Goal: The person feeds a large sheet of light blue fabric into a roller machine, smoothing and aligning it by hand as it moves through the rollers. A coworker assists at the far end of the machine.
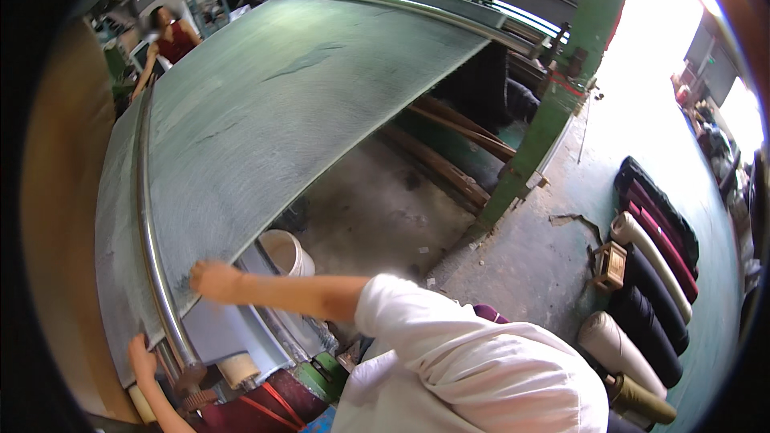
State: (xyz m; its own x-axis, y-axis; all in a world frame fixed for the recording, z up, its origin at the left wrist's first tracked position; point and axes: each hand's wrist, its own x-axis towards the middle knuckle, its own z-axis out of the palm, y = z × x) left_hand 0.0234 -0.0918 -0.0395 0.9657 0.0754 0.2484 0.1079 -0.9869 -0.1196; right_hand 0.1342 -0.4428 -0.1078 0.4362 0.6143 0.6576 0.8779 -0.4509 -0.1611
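Observation:
A wide grey-green fabric sheet (273, 112) runs from a far roller over a curved metal bar (148, 232) on a machine in front of me. My right hand (212, 281) reaches left across my body on a bare forearm and grips the near side edge of the fabric just past the bar. My left hand (143, 355) comes up from the lower edge and clutches the fabric's hanging part close to the bar's end. A cardboard-cored roll (239, 369) sits below the bar.
A white bucket (286, 252) stands on the concrete floor under the sheet. A green pillar (561, 104) rises on the right. Several fabric rolls (654, 273) and a small wooden crate (609, 266) lie at right. A person in a red top (171, 36) stands at the far end.

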